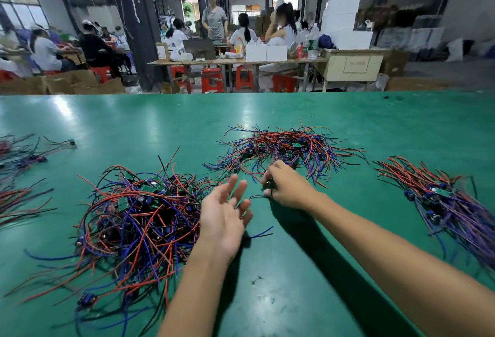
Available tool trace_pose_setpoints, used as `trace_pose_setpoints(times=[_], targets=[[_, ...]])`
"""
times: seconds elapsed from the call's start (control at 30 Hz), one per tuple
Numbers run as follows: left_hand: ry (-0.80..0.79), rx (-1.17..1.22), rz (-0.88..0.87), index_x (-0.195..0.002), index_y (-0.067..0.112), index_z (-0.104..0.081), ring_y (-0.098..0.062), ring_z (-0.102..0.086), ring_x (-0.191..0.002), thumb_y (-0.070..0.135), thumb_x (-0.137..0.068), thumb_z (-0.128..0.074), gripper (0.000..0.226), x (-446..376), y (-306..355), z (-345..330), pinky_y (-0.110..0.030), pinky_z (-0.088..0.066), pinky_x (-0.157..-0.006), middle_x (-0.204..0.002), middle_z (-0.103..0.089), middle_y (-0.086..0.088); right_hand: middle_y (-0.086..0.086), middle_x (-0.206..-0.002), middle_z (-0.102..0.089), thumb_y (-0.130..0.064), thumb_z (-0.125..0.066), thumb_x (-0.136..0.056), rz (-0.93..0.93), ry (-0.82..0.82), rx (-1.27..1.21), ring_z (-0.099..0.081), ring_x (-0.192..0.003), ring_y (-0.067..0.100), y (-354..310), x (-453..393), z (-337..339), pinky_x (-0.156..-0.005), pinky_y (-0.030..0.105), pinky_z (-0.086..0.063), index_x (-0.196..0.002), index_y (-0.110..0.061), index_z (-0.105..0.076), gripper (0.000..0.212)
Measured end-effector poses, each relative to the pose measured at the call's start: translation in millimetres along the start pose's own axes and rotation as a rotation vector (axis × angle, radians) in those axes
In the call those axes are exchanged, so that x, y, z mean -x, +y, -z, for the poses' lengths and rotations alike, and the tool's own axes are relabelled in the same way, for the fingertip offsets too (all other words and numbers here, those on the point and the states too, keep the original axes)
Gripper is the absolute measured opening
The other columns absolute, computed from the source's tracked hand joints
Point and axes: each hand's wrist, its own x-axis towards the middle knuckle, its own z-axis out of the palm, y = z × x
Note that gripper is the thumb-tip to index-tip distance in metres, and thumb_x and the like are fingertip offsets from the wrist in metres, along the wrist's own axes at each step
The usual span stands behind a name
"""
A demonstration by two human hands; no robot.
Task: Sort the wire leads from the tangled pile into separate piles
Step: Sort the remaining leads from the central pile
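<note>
Tangled pile (139, 218) sits on green table (294, 269), left of both hands. Right hand (288, 188) pinches a black wire lead (255, 197) just right of pile. Left hand (226, 216) open, fingers spread, empty. Sorted piles behind (284, 149) and far right (442, 202).

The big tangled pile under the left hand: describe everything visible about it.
The tangled pile is a loose heap of thin red, blue and black insulated wire leads, many ending at small green circuit boards and dark components. It lies flat on the green table, strands straggling outward on all sides. The open left hand is at its right edge; whether it touches the wires cannot be told.
</note>
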Motion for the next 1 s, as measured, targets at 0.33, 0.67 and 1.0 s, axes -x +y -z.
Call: trace_pose_setpoints(times=[0.33, 0.67, 1.0], targets=[[0.037, -0.53, -0.084, -0.103, 0.017, -0.066, -0.012, -0.054, -0.046, 0.018, -0.099, -0.046, 0.02, -1, -31, -13, -0.017, -0.041, -0.042, -0.089, -0.073, -0.004, -0.005, -0.105, -0.067, -0.013, -0.063, -0.089, 0.06, 0.089, -0.123, -0.059, -0.097, 0.009, 12, 62, 0, -0.087, 0.029, -0.047, -0.106, -0.024, -0.069, 0.021], [-0.063, -0.749, -0.066, -0.082, -0.001, -0.058, -0.022, -0.059, -0.043, 0.001, -0.099, -0.042, 0.023, 4, -50, -16, -0.026, -0.051, -0.042, -0.062, -0.062, -0.011, -0.01, -0.084, -0.072, -0.013, -0.076, -0.083, -0.084, 0.355, -0.558, -0.063, -0.065, 0.007, 6, 126, -19, -0.068, 0.028, -0.051, -0.106, -0.029, -0.051, 0.038], [-0.17, -0.684, -0.038, -0.094, 0.003, -0.071, -0.017, -0.064, -0.052, 0.016, -0.097, -0.063, 0.016, 10, -43, -20, -0.025, -0.057, -0.052, -0.071, -0.068, -0.008, -0.016, -0.082, -0.069, -0.02, -0.079, -0.079, -0.138, 0.556, -0.547, -0.067, -0.067, 0.006, -10, 154, -8, -0.062, 0.028, -0.055, -0.092, -0.031, -0.058, 0.026]])
